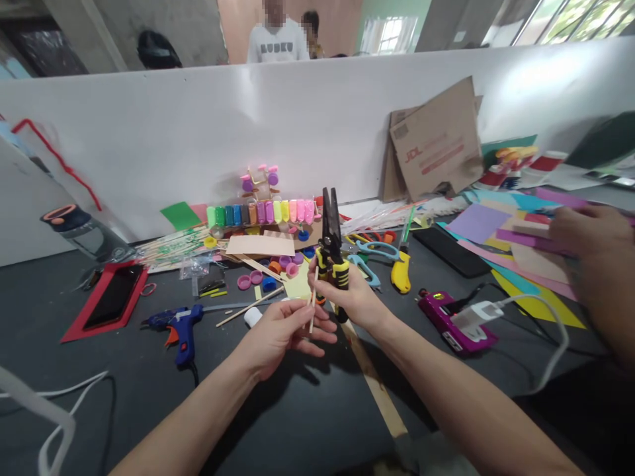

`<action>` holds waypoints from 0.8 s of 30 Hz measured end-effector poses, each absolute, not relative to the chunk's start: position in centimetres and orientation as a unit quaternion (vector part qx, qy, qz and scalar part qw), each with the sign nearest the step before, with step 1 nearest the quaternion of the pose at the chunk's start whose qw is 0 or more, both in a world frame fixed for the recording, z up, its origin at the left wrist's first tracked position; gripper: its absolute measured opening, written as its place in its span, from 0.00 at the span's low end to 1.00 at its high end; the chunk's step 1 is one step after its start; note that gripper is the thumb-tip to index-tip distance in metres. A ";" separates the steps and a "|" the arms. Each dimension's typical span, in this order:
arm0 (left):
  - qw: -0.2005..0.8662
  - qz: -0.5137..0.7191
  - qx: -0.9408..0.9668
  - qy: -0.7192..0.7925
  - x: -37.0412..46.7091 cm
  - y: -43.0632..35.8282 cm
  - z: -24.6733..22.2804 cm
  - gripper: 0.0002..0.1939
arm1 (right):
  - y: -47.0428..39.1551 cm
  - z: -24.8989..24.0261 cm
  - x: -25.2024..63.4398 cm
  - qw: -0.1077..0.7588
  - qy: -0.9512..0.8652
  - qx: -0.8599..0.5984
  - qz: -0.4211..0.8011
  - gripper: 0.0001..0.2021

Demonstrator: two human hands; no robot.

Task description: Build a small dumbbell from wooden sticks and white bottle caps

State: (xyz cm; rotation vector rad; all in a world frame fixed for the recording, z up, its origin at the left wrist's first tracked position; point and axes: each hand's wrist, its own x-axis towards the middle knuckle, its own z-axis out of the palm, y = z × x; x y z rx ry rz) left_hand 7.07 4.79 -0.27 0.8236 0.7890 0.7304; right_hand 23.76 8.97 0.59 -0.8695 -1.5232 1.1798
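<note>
My right hand (356,292) is wrapped round black-and-yellow long-nose pliers (328,233), whose jaws point up and stand apart. Between thumb and fingers, my left hand (289,325) pinches a thin wooden stick (313,303), held upright. The stick's upper part reaches the fingers of my right hand beside the plier handles; whether they also grip it I cannot tell. Under the right hand, a flat wooden strip (376,380) runs along the dark table. Another thin stick (248,307) and a white cap (253,317) lie left of my left hand.
A blue glue gun (182,330) and a phone (113,296) on red card lie left. Blue scissors (377,250), a yellow cutter (401,272) and a purple power strip (456,324) are right. At far right, another person's hand (598,244) is over coloured paper (479,223). Cardboard (436,145) leans behind.
</note>
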 end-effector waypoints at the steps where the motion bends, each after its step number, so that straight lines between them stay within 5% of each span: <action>1: 0.780 0.335 0.383 0.365 7.0 4.8 -0.3 0.21 | 9.0 0.6 23.7 0.497 -0.623 -0.358 0.486 0.12; 24: 0.722 0.375 0.438 0.383 7.1 4.8 -0.5 0.20 | 8.4 0.2 22.7 0.525 -0.575 -0.360 0.513 0.11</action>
